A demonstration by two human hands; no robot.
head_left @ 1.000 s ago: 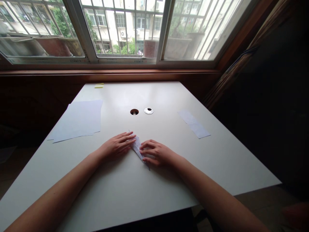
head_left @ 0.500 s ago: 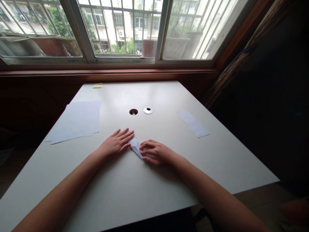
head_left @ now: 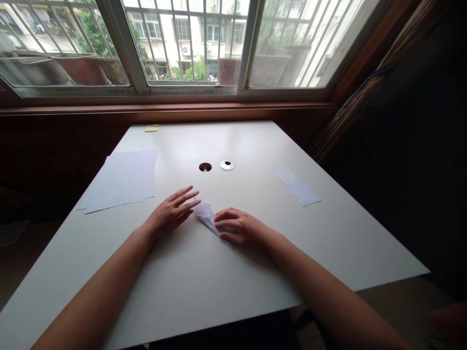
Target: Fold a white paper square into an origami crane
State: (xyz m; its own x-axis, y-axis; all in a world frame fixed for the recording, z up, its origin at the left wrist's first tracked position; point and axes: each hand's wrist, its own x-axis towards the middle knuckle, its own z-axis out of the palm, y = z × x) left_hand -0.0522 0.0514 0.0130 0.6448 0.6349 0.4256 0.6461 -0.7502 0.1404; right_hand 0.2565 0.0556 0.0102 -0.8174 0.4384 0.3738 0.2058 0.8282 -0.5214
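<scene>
A narrow piece of folded white paper (head_left: 205, 212) lies slantwise on the white table, its thin end pointing toward me. My right hand (head_left: 243, 227) rests on its lower half, fingers bent and close together over the paper, hiding part of it. To the left, my left hand (head_left: 170, 212) is open with its fingers spread. Its fingertips hover by the upper end of the paper; whether one still touches it I cannot tell.
Several large white sheets (head_left: 124, 180) lie at the table's left. A creased paper strip (head_left: 297, 184) is on the right. Farther back are a round cable hole (head_left: 205, 167), its metal cover (head_left: 226, 166) and yellow sticky notes (head_left: 151, 128). A barred window stands beyond the table (head_left: 182, 301).
My left hand has come off the folded paper and shifted left, with its fingers spreading. My right hand stays on the paper. The whole view has shifted slightly.
</scene>
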